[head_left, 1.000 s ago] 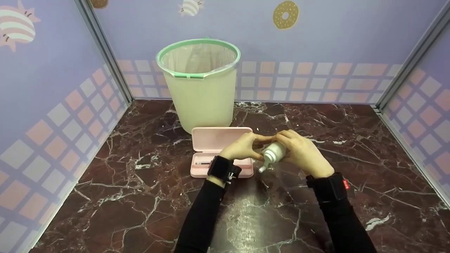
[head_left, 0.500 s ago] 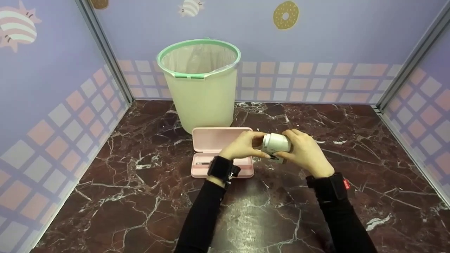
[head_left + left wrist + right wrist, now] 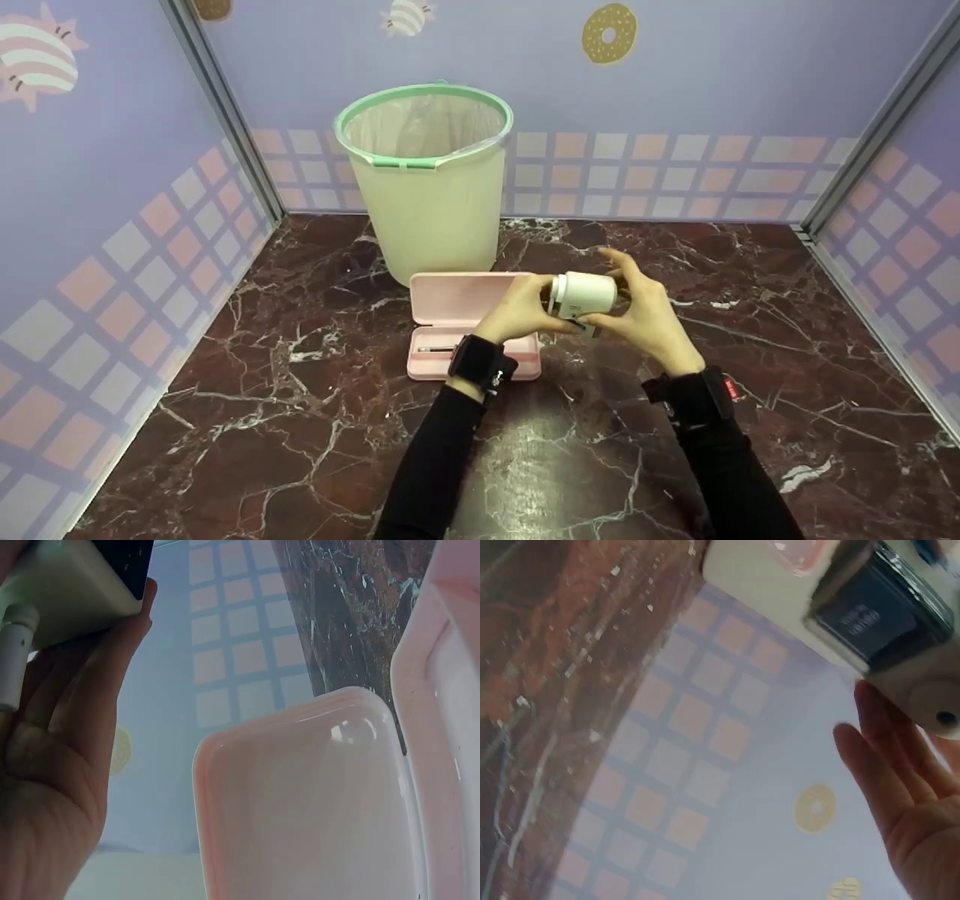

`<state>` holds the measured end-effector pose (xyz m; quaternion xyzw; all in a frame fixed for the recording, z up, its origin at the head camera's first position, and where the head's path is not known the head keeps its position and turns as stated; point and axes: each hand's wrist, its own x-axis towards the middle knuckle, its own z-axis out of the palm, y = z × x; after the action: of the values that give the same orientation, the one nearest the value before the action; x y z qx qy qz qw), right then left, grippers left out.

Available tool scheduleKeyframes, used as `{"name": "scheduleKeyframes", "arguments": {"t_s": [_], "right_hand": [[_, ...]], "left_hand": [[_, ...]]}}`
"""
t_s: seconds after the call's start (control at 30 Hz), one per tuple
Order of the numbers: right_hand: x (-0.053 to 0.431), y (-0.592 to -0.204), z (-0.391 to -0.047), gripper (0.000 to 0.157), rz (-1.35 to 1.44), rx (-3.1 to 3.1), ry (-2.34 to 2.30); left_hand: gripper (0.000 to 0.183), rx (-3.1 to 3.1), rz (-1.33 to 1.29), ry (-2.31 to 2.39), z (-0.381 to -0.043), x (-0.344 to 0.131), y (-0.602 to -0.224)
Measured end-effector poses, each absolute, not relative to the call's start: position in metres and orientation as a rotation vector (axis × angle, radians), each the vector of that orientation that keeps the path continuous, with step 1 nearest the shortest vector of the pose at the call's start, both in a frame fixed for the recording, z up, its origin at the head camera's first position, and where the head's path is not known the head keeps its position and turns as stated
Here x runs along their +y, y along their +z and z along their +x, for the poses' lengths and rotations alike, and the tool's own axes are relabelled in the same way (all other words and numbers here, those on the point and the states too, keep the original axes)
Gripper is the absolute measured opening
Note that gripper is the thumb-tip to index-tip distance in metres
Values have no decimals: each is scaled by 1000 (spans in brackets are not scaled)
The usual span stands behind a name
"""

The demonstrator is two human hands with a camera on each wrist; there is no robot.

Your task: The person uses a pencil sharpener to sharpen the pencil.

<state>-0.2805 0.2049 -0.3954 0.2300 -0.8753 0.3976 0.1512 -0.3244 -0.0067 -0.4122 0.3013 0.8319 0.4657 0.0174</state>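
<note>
A white hand-crank pencil sharpener (image 3: 589,291) with a dark drawer (image 3: 885,619) is held on its side above the table. My left hand (image 3: 517,309) grips its crank end, thumb below; the white crank knob (image 3: 10,664) shows in the left wrist view. The right hand (image 3: 646,315) holds the other end, thumb underneath, with one finger lifted off the body. In the right wrist view a dark round hole (image 3: 946,718) is visible in the sharpener's end. Just left of the sharpener lies an open pink pencil case (image 3: 427,367), partly behind my left hand.
A thin dark pencil-like item (image 3: 435,349) lies in the case. Behind the case stands a tall pale bin (image 3: 442,217) with a green rim and a plastic liner. Patterned panels (image 3: 697,90) enclose the dark marbled table (image 3: 300,420) at the back and sides.
The sharpener has turned from its crank pointing toward me to its crank end facing left, then risen slightly. My right hand's finger has lifted off it.
</note>
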Motion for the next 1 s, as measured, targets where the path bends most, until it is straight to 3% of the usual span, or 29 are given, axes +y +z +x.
{"name": "scheduleKeyframes", "arguments": {"t_s": [0.1,0.17,0.57,1.0], "right_hand": [[209,-397,-282,106,649,-2596,1283],[211,-398,-283,107,650,-2643,1363],[213,-405,-290,60,554,-2702,1604],[216,-400,-287,58,523,-2687,1807]], "left_hand": [[54,2615,914,1490,-324,-10,-409],[54,2627,896,1508,-324,-12,-406],[51,2614,857,1494,-321,-17,-399],[48,2627,906,1450,-320,-18,-397]]}}
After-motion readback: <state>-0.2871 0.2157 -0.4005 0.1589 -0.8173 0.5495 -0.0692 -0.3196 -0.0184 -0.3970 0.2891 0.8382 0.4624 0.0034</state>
